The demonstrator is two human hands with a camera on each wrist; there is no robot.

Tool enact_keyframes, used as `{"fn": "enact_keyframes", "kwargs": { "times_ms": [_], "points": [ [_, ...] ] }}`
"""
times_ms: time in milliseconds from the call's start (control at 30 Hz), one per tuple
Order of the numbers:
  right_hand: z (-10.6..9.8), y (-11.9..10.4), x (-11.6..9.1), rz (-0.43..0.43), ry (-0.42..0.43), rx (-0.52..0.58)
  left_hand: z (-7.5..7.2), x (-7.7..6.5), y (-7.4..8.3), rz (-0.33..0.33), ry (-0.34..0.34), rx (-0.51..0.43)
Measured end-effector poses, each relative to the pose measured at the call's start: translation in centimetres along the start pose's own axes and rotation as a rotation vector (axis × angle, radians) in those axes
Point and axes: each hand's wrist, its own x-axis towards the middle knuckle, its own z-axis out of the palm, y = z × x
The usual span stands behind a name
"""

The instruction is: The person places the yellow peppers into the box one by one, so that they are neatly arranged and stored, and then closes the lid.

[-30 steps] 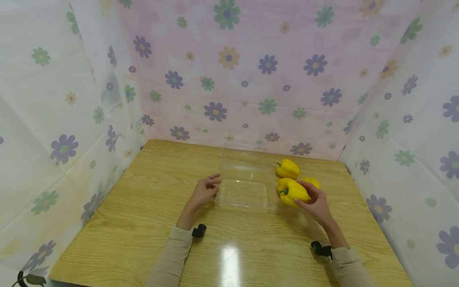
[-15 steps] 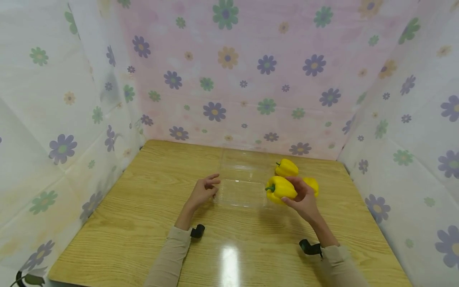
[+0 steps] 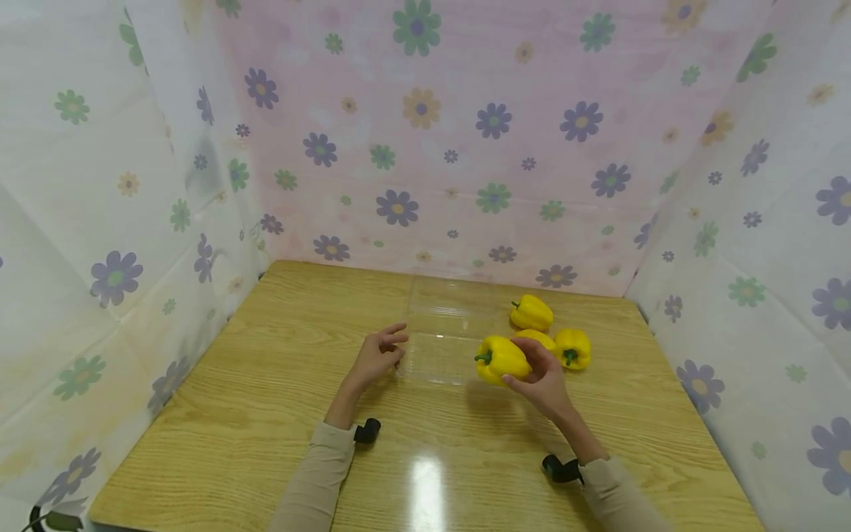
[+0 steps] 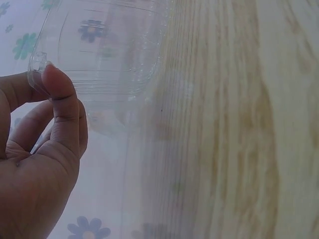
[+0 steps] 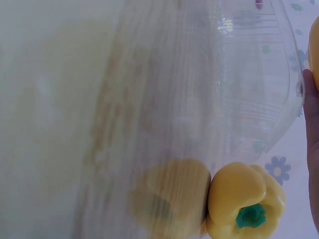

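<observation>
A yellow bell pepper with a green stem is gripped between the thumb and fingers of my right hand. It hangs over the right side of a clear plastic clamshell container, which stands with its lid folded back. At the container's left side, my left hand pinches the rim corner between thumb and finger, as the left wrist view shows. Only a sliver of the held pepper and the edge of the right hand appear in the right wrist view.
Behind and right of the right hand lie more yellow peppers: one at the back, one partly hidden by the fingers, and one farther right. Flower-patterned cloth encloses the wooden table at the back and sides.
My right hand has carried the pepper leftward to the container's right side, uncovering the peppers behind it. The left hand has stayed at the container's left rim.
</observation>
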Motion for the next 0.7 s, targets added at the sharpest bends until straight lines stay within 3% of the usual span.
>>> {"fn": "enact_keyframes", "kwargs": {
  "times_ms": [200,500,700],
  "points": [
    [0.9,0.2,0.3,0.049,0.01,-0.036,0.0,0.1,-0.1,0.0,0.002,-0.002],
    [2.4,0.2,1.3,0.152,0.038,-0.182,-0.1,-0.1,0.0,0.019,-0.007,-0.01],
    [3.1,0.6,2.1,0.171,0.03,-0.222,0.0,-0.1,-0.2,0.008,-0.002,-0.025]
  ]
}}
